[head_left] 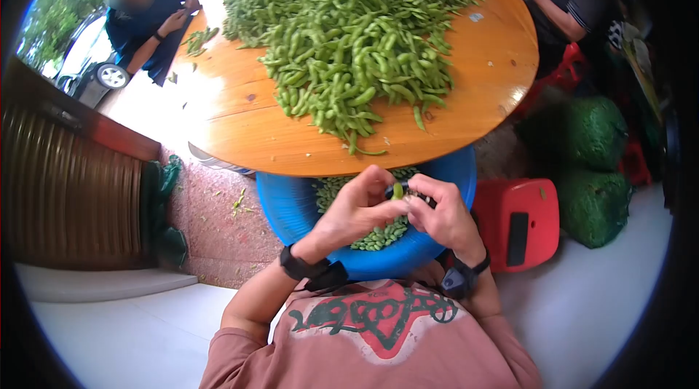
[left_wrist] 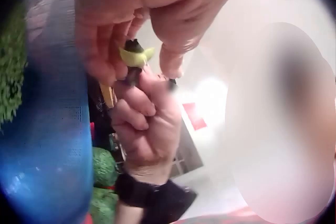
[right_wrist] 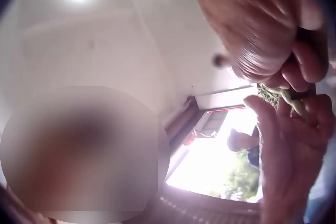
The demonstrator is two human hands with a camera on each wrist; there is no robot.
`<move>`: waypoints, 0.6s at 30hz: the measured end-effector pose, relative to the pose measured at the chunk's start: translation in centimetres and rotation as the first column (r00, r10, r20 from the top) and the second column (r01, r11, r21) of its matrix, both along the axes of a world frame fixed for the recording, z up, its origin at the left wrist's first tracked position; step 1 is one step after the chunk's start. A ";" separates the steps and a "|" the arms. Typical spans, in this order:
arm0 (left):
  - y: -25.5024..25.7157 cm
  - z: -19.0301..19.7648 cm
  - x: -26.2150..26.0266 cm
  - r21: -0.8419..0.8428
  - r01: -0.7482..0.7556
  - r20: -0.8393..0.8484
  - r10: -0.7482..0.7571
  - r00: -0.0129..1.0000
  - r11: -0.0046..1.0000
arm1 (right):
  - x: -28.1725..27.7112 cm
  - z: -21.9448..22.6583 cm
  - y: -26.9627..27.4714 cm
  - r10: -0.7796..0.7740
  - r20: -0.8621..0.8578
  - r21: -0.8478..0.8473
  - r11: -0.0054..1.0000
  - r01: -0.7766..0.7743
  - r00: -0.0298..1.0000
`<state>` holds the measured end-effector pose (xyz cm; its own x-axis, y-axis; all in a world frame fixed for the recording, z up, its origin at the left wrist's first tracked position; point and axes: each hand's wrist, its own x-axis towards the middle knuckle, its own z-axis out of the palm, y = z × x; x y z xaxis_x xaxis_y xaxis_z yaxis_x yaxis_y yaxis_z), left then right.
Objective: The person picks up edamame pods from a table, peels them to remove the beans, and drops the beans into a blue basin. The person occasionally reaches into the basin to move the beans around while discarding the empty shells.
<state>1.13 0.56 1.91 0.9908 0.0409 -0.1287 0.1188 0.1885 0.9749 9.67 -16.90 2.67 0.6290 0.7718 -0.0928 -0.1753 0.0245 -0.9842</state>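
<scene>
Above the blue basin, my left hand and right hand meet fingertip to fingertip around a green soybean pod. Left thumb and fingers pinch the pod from one side, and the right fingertips grip it from the other. Seen from the left wrist, the pod looks bent or split, with dark coverings around some fingertips. The right wrist view shows the pod between the two hands, partly hidden by fingers. Shelled green beans lie in the blue basin below.
A large heap of pods covers much of the round wooden table. To the right stand a red stool and full green mesh bags. Two people sit across the table. Pod scraps litter the floor at left.
</scene>
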 end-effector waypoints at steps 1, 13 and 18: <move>-0.2 -0.2 0.2 0.292 -0.058 0.045 0.046 0.998 0.955 | -0.2 -0.3 0.4 -0.008 0.459 -0.102 0.993 0.061 0.888; -0.8 -0.9 -0.4 0.456 -0.085 0.085 0.052 0.995 0.886 | -1.5 -1.1 2.1 -0.192 0.690 -0.076 0.940 0.334 0.697; -2.2 -2.0 -0.5 -0.274 -0.240 -0.076 0.227 0.971 0.931 | -3.1 -1.1 3.5 -0.230 0.804 -0.039 0.900 0.434 0.548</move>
<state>0.66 -1.68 -0.10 0.9511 0.2268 -0.2098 0.0784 0.4795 0.8740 6.57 -13.42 1.53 0.7461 0.5159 0.4210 0.6183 -0.3020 -0.7256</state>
